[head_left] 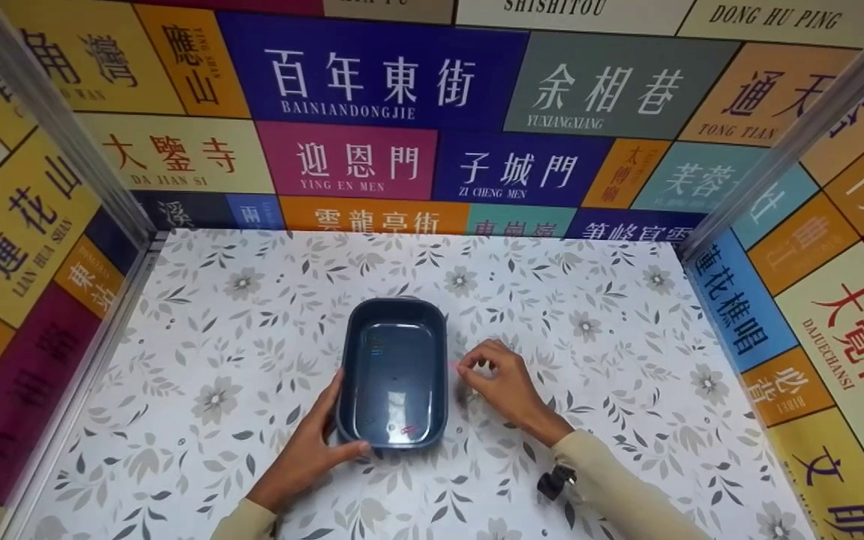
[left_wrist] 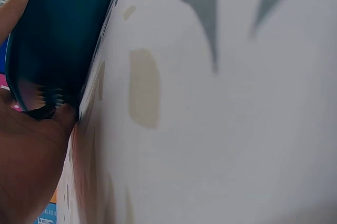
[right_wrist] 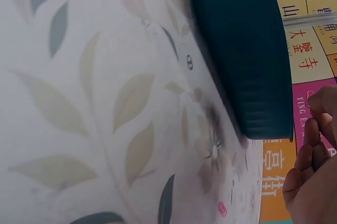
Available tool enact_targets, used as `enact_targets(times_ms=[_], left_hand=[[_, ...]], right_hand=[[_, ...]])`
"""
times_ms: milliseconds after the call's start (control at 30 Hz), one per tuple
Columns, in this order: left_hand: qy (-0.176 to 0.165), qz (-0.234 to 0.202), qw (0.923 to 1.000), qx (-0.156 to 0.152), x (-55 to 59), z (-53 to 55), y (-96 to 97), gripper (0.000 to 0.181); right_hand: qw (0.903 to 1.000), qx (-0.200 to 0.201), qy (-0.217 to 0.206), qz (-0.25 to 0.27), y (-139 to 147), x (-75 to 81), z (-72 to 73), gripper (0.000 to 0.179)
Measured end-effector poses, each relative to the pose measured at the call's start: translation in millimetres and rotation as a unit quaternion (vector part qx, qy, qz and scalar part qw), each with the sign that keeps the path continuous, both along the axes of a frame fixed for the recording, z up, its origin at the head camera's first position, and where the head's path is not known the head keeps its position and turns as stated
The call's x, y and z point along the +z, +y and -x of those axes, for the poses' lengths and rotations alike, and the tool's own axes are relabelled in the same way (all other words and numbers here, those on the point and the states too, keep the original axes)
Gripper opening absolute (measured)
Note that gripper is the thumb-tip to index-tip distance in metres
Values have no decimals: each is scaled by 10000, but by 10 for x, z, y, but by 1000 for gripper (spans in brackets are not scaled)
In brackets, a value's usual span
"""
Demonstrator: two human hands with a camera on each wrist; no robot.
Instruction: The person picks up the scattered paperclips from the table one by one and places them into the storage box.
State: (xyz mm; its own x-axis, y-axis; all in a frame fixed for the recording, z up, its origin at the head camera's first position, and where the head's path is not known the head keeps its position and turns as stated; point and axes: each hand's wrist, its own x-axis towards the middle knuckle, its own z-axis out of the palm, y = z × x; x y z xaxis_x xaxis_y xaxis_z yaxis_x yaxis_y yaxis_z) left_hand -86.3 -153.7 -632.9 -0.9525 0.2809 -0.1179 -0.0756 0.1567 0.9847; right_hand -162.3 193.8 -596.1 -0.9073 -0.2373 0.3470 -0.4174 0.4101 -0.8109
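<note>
A dark blue rectangular plastic box (head_left: 394, 382) stands on the table. My left hand (head_left: 312, 446) holds its near left corner, thumb along the near side and fingers against the left wall; the left wrist view shows the hand around the box's wall (left_wrist: 63, 34). Just right of the box, my right hand (head_left: 503, 382) pinches a small pink paper clip (right_wrist: 309, 95) between thumb and forefinger. Inside the box, a small red-pink clip (head_left: 409, 430) lies near the front end and small coloured pieces (head_left: 376, 345) show near the back left.
White leaf-and-flower paper covers the table (head_left: 567, 300). Another small pink piece (right_wrist: 222, 209) lies on it in the right wrist view. Printed panels (head_left: 372, 75) wall the back and both sides. A black wrist device (head_left: 556, 481) hangs at the right sleeve.
</note>
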Motion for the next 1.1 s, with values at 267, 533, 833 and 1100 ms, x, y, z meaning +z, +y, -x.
enact_targets(times_ms=[267, 533, 833, 1100], left_hand=[[101, -7, 9999, 20, -6, 0, -12, 123], [93, -30, 9999, 63, -3, 6, -2, 123], [117, 0, 9999, 21, -10, -1, -6, 122], [43, 7, 10000, 0, 4, 11, -3, 122]], right_hand=[[9999, -63, -121, -3, -176, 120, 88, 14], [9990, -16, -450, -64, -350, 184, 186, 12], [9983, 110, -528, -225, -504, 252, 221, 13], [9977, 196, -607, -224, -624, 275, 242, 11]])
